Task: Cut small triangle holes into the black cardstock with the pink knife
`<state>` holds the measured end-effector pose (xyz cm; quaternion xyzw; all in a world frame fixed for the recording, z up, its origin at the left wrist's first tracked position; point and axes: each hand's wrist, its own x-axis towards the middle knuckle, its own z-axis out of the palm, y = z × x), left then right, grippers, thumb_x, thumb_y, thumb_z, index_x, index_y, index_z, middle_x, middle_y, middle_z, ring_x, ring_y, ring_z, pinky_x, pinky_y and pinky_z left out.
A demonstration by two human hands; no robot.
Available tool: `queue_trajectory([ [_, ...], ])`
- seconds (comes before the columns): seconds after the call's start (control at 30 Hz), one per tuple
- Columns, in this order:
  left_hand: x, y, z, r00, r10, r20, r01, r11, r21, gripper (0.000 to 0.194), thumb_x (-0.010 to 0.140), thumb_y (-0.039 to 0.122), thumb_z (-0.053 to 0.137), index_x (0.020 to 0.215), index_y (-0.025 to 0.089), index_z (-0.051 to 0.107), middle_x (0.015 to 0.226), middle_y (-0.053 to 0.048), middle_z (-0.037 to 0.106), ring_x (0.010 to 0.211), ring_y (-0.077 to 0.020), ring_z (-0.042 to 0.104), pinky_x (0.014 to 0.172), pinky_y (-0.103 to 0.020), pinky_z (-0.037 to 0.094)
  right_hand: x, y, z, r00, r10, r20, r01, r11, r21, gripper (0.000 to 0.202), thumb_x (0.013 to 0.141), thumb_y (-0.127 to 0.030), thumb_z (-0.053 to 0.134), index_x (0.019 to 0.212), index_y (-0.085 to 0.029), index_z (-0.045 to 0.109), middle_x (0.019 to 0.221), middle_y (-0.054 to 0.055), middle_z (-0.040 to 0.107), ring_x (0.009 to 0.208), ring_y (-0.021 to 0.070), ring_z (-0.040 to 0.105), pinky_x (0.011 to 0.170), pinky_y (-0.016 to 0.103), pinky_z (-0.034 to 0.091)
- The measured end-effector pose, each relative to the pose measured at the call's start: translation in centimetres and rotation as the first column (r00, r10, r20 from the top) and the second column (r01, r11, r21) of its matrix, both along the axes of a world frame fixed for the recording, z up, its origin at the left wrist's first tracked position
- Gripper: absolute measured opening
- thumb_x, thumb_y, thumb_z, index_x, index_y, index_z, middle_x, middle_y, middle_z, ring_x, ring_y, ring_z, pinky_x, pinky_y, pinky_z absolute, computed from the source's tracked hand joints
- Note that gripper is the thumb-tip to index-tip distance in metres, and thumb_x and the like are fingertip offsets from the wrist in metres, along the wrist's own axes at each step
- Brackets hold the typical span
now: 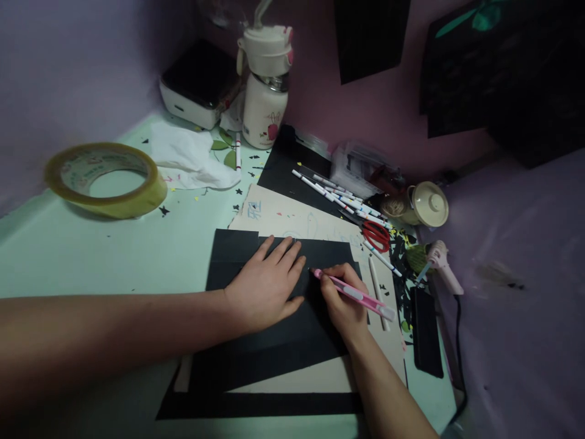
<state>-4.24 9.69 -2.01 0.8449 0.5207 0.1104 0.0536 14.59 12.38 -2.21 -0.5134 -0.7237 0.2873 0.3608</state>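
Black paper (pixel 274 341) lies in overlapping sheets on a pale board (pixel 297 372). My left hand (pixel 267 283) rests flat on it, fingers spread and empty. To its right, my right hand (pixel 345 302) grips a slim pink craft knife (pixel 359 294) like a pen. The knife's tip points left and meets the black paper just beyond my left fingertips; the blade itself is too small to make out. Close to the right wrist, a white pen (pixel 378 292) lies on the board.
Red-handled scissors (pixel 376 236), several white markers (pixel 338 195) and black scraps (pixel 402 274) lie to the right. Beyond them are a pink glue gun (pixel 443 268) and a phone (pixel 427 332). A tape roll (pixel 155 189), tissue (pixel 196 158) and white bottle (pixel 265 110) stand farther back.
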Motion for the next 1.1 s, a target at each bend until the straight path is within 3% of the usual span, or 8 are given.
queue_trajectory([
  [0.1,-0.1,0.0,0.0,1.000,0.000,0.007,0.000,1.000,0.003,0.061,0.090,0.051,0.044,0.136,0.011,0.051,0.148,-0.018,0.041,0.140,-0.0335,0.031,0.114,-0.051,0.020,0.3,0.3,0.6,0.999,-0.018,-0.049,0.017,0.999,-0.028,0.006,0.084,-0.023,0.061,0.086,-0.022,0.066,0.079,0.001,0.067,0.072,0.0153,0.062,0.066,0.026,0.048],
  [0.23,-0.2,0.1,0.0,1.000,-0.005,0.017,0.005,1.000,-0.003,0.061,0.090,0.053,0.044,0.135,0.012,0.052,0.147,-0.017,0.043,0.139,-0.0325,0.032,0.114,-0.050,0.019,0.9,0.9,1.5,0.990,0.038,-0.139,-0.061,0.985,-0.159,0.012,0.083,-0.026,0.066,0.094,-0.025,0.071,0.090,0.002,0.071,0.085,0.0175,0.066,0.074,0.029,0.051],
  [0.37,-0.3,0.3,0.1,0.999,-0.005,0.038,0.006,1.000,-0.014,0.058,0.090,0.053,0.045,0.133,0.015,0.053,0.145,-0.016,0.045,0.139,-0.0320,0.032,0.115,-0.051,0.018,1.1,0.9,1.7,0.975,0.096,-0.199,-0.130,0.978,-0.164,0.006,0.082,-0.024,0.065,0.083,-0.022,0.071,0.082,0.003,0.069,0.079,0.0176,0.064,0.071,0.030,0.051],
  [0.5,-0.3,0.5,0.1,0.998,-0.002,0.064,0.003,1.000,-0.016,0.057,0.089,0.051,0.048,0.131,0.015,0.055,0.145,-0.016,0.046,0.138,-0.0321,0.033,0.115,-0.052,0.018,0.7,0.5,1.1,0.992,-0.006,-0.125,-0.016,0.984,-0.175,0.005,0.080,-0.022,0.065,0.082,-0.022,0.069,0.077,0.002,0.068,0.071,0.0163,0.063,0.064,0.027,0.049],
  [0.63,-0.3,0.4,-0.1,0.995,0.006,0.099,-0.006,1.000,0.002,0.056,0.087,0.050,0.052,0.129,0.015,0.056,0.143,-0.016,0.048,0.137,-0.0317,0.035,0.115,-0.052,0.020,0.6,0.5,0.8,0.994,-0.001,-0.107,-0.021,0.978,-0.206,0.009,0.080,-0.022,0.063,0.071,-0.020,0.064,0.069,0.001,0.065,0.066,0.0155,0.060,0.062,0.026,0.047],
  [1.1,-0.3,0.5,-0.1,0.994,0.017,0.106,-0.017,1.000,0.007,0.061,0.086,0.050,0.051,0.132,0.009,0.054,0.146,-0.015,0.044,0.140,-0.0296,0.032,0.118,-0.050,0.019,0.7,0.7,0.7,0.996,0.037,-0.081,-0.054,0.974,-0.222,0.010,0.082,-0.024,0.064,0.073,-0.021,0.067,0.072,0.002,0.069,0.068,0.0166,0.063,0.063,0.027,0.047],
])
